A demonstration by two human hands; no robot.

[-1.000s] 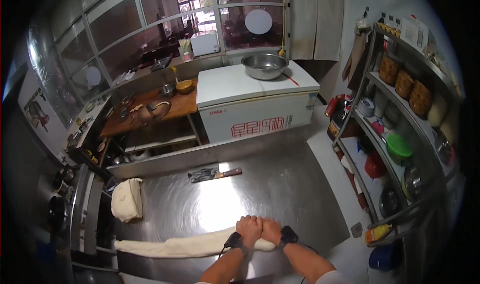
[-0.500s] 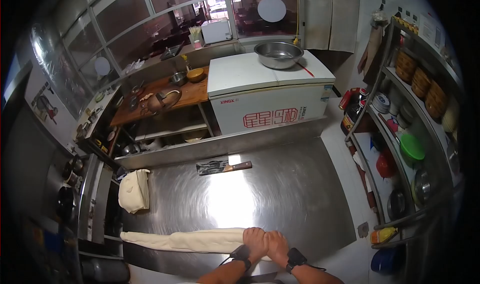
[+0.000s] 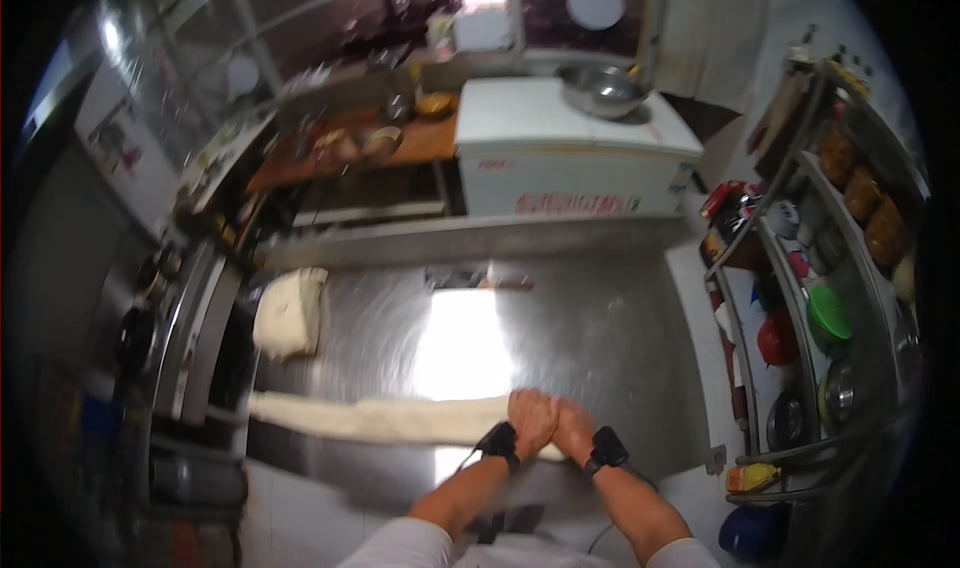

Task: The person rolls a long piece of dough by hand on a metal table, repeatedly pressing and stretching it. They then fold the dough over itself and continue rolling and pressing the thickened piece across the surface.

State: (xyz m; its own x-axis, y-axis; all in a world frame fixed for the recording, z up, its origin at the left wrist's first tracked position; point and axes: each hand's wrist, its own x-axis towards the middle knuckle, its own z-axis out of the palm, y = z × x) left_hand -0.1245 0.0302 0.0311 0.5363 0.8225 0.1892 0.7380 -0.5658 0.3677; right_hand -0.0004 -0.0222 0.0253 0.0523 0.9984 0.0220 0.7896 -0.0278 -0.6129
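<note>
A long roll of pale dough (image 3: 390, 420) lies across the near part of the steel worktop (image 3: 600, 338). My left hand (image 3: 533, 420) is closed over the roll toward its right end, fingers bent down onto it. Pressed against it is my right hand (image 3: 573, 431), also closed on the dough. A bit of dough shows under and just right of the hands. Both wrists wear dark bands. At the worktop's left side sits a thick block of dough (image 3: 288, 314). Near the back lies a scraper or broad blade (image 3: 455, 280) with a wooden handle, blurred.
Behind the worktop stand a white chest freezer (image 3: 580, 168) carrying a metal basin (image 3: 603, 92) and a wooden counter (image 3: 290, 163) with bowls. A metal shelf rack (image 3: 745, 338) with bowls and baskets lines the right side. Steel cabinets (image 3: 195, 338) stand at left.
The view has tilted down and shifted, so the scene sits higher and more of my forearms shows. My hands stay together on the dough roll's right part.
</note>
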